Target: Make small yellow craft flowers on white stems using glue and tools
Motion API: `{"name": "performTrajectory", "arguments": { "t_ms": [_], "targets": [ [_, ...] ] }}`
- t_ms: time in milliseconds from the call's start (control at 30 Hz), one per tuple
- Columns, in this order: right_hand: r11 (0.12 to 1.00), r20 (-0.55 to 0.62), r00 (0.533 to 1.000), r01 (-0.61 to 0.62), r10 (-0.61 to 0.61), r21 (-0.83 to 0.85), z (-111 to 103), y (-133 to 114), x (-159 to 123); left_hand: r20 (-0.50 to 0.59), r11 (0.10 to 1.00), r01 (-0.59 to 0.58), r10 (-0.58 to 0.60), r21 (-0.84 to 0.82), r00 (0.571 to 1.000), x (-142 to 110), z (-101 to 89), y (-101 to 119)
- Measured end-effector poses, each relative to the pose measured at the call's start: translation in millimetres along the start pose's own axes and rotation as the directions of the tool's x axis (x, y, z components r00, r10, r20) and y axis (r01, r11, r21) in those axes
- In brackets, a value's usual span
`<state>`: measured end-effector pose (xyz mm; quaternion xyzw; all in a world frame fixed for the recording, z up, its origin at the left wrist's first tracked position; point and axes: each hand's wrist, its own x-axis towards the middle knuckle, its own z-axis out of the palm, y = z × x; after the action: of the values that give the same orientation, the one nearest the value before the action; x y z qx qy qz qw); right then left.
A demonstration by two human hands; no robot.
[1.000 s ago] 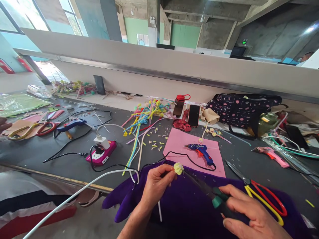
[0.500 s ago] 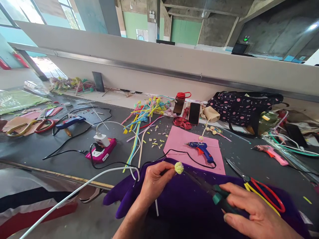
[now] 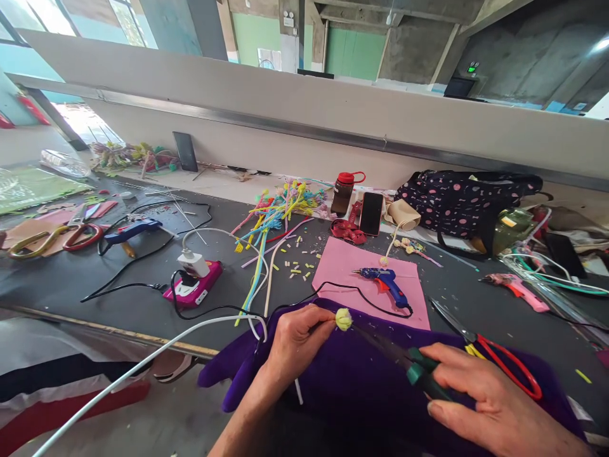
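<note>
Between thumb and forefinger, my left hand (image 3: 299, 336) pinches a small pale yellow-green fuzzy bud (image 3: 343, 319). My right hand (image 3: 480, 393) is closed round the dark green handles of a pair of scissors (image 3: 421, 371). Their dark blades are blurred and point left, with the tips close to the bud; I cannot tell whether they touch it. Both hands are above a purple cloth (image 3: 342, 381) spread over my lap and the table's front edge. Beyond it, a blue glue gun (image 3: 387, 285) lies on a pink sheet (image 3: 333, 266).
Red-and-yellow-handled scissors (image 3: 507, 365) lie right. A magenta power strip (image 3: 209, 282) with a white plug stands left. Colourful pipe cleaners (image 3: 271, 222) and cut bits (image 3: 297, 270) lie behind. Farther back are a bottle (image 3: 342, 193), a phone (image 3: 371, 212) and a patterned bag (image 3: 466, 206).
The bud has turned slightly in my left fingers and shows a different side. My right hand and the scissors have hardly moved. The whole view has shifted a little.
</note>
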<state>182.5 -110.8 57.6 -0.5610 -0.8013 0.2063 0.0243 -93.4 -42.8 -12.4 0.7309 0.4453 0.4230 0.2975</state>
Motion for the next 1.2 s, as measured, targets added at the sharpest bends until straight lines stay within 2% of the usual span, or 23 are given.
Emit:
{"name": "performTrajectory", "arguments": {
  "t_ms": [233, 367, 500, 567, 633, 733, 800, 900, 1033, 1200],
  "targets": [
    [1.000, -0.012, 1.000, 0.025, -0.025, -0.020, 0.3, -0.6, 0.8, 0.013, 0.999, -0.032, 0.032, 0.036, 0.999, 0.8, -2.1, 1.7],
    [0.999, -0.022, 1.000, -0.015, 0.016, 0.031, -1.0, -1.2, 2.7, 0.022, 1.000, -0.022, 0.022, 0.009, 1.000, 1.4, -3.3, 1.9],
    [0.973, 0.035, 0.999, -0.012, 0.004, 0.232, -8.2, -3.3, 8.6, -0.019, 0.994, 0.076, -0.078, -0.079, 0.997, 0.8, -1.1, 0.5],
    [0.951, 0.070, 0.997, -0.007, -0.016, 0.309, -12.3, -4.2, 11.3, -0.030, 0.968, 0.159, -0.168, -0.192, 0.985, 0.3, 2.0, -1.1],
    [0.930, 0.089, 0.996, -0.007, -0.027, 0.368, -15.7, -5.7, 12.6, -0.004, 0.892, 0.265, -0.286, -0.367, 0.958, 0.0, 5.5, -3.1],
    [0.890, 0.117, 0.992, -0.019, -0.039, 0.456, -17.4, -9.4, 10.9, 0.083, 0.676, 0.393, -0.443, -0.624, 0.893, 0.1, 9.3, -5.9],
    [0.865, 0.133, 0.991, -0.039, -0.032, 0.501, -14.8, -11.4, 8.2, 0.148, 0.520, 0.428, -0.494, -0.739, 0.857, 0.2, 10.5, -7.3],
    [0.833, 0.111, 0.994, -0.060, -0.001, 0.549, -5.2, -11.3, 4.6, 0.230, 0.344, 0.439, -0.507, -0.830, 0.831, -0.2, 11.7, -8.2],
    [0.809, 0.041, 0.999, -0.032, 0.010, 0.587, 6.2, -9.1, 3.1, 0.290, 0.229, 0.439, -0.483, -0.869, 0.826, -1.9, 14.7, -7.9],
    [0.831, -0.057, 0.998, 0.013, 0.022, 0.556, 8.6, -14.2, 2.0, 0.327, 0.190, 0.457, -0.473, -0.869, 0.818, -4.7, 20.0, -7.9]
  ]
}}
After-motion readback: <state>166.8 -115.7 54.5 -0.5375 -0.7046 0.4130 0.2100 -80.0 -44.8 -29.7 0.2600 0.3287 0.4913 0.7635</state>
